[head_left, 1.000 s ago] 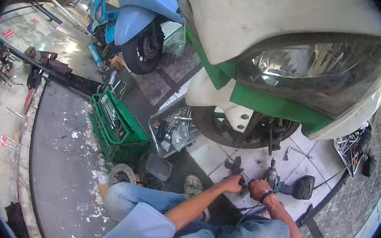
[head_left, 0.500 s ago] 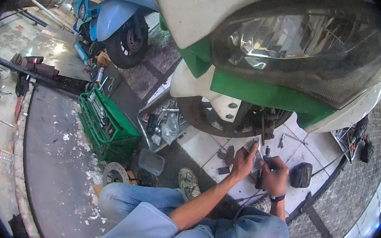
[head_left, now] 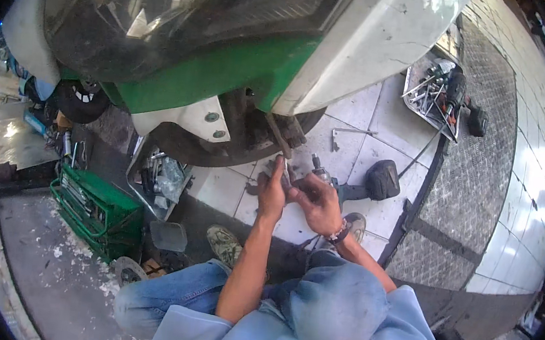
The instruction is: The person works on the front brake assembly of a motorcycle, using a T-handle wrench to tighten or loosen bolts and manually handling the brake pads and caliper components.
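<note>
My left hand is upright, its fingers closed round a small greyish part that I cannot make out, just below the scooter's front wheel. Bent fingers of my right hand meet the same part from the right. Most of it is hidden between the two hands. Partly behind my right hand lies a cordless driver on the white tiles, its chuck pointing up and its black battery to the right. Above the hands hangs the green and white scooter front with its headlight.
At left stands a green metal toolbox, with a clear plastic tub beside it. A tray of parts sits by the wheel. Farther right are an L-shaped wrench and a metal tray of tools, bordering a textured mat.
The view has swung to the right, so the scooter and toolbox sit farther left. Both hands stay together at the small part, and more of the driver shows.
</note>
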`<state>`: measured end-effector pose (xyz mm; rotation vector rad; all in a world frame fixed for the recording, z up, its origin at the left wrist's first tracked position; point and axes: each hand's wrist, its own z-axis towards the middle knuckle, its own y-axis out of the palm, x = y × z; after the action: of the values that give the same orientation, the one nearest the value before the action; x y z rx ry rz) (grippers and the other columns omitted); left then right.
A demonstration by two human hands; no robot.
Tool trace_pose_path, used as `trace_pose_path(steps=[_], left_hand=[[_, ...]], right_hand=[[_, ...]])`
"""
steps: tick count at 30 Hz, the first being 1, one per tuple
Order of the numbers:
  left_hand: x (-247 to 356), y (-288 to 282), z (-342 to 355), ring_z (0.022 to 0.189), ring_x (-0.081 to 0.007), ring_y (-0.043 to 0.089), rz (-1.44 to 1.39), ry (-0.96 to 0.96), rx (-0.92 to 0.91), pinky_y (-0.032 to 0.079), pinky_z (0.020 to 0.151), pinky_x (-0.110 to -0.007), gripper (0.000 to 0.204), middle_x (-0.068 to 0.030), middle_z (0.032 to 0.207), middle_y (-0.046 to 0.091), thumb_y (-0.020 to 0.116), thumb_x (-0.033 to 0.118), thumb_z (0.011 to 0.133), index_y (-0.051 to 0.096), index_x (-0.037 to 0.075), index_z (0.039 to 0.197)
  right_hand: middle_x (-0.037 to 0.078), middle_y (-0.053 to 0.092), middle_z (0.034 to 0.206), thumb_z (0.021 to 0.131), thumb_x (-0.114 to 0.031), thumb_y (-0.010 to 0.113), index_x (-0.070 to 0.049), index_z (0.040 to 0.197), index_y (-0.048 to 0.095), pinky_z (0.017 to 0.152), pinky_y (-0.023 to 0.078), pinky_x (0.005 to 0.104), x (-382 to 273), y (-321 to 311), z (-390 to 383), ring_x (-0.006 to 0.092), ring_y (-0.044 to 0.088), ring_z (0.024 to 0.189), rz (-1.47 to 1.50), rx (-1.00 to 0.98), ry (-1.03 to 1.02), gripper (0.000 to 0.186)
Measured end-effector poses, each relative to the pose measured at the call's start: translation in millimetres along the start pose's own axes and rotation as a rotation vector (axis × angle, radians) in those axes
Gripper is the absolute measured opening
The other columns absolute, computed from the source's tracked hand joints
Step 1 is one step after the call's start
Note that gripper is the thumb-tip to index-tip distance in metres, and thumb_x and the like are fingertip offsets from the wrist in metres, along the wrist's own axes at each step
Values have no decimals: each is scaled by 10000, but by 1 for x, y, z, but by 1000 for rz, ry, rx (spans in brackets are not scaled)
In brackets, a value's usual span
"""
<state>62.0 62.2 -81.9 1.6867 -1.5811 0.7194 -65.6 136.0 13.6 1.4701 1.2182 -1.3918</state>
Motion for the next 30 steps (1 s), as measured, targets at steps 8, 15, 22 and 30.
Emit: trace_pose_path(steps=[8,15,22,30], left_hand=[[22,-33,5,798,-163,652,-308,-106,22,566,710,-348,464,-31,868,642,653,524,997,622,91,1158],[19,-15,1,799,-159,642,-270,2,-58,547,719,-331,394,-35,877,639,583,494,1042,619,111,1128],[24,-10,-11,707,-150,603,-396,-78,-203,496,592,-305,364,-41,812,618,505,464,1075,605,115,1047],[34,2,-22,667,-160,573,-599,-198,-196,475,533,-318,336,-53,784,607,528,416,1066,605,90,1040]], right_hand=[[164,639,789,919,-266,738,-12,864,701,706,530,455,5,-24,-4,383,662,823,-575,-424,-34,262],[100,639,1050,823,-217,790,-129,1221,676,787,574,428,11,-20,1,330,679,967,-535,-71,-237,423],[103,705,890,822,-165,828,-72,1028,792,711,558,404,2,-28,13,306,700,797,-341,-226,-254,228],[111,679,813,796,-88,834,-25,932,754,654,543,404,1,-27,2,315,687,723,-296,-151,-323,171]])
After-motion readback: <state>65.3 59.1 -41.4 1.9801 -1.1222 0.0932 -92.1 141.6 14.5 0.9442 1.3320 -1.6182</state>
